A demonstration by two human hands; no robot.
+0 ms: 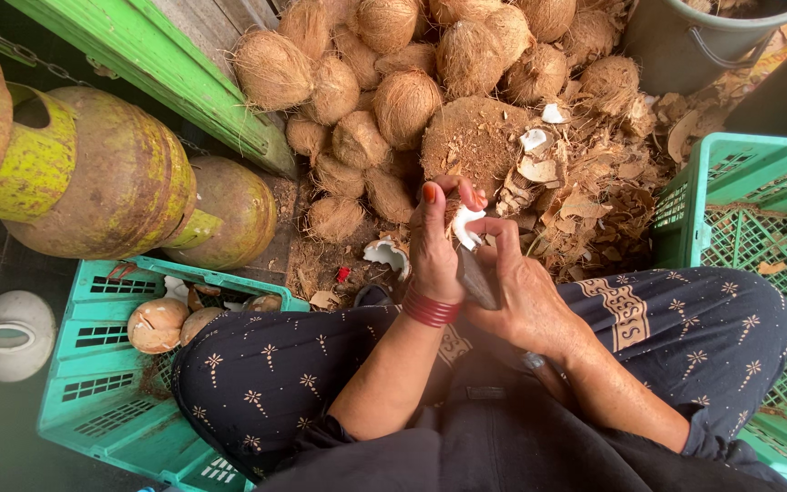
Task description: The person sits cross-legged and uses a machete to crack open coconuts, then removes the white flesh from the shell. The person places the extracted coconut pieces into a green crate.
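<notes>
My left hand [434, 241], with red bangles on the wrist, grips a piece of coconut [466, 225] whose white flesh shows between the fingers. My right hand [521, 292] holds a knife [475, 278] with its blade set against that piece. Both hands work above my lap, over dark patterned trousers. Just beyond them stands a round wooden chopping block [475, 137] dusted with husk bits. A broken shell piece with white flesh [387, 255] lies on the ground by my left hand.
A heap of brown husked coconuts [384, 82] fills the back. Shell scraps [594, 200] litter the right. Green crates sit left [93, 364], holding peeled coconuts [158, 323], and right [758, 210]. Rusty gas cylinders [111, 182] lie left; a grey bucket [703, 41] stands back right.
</notes>
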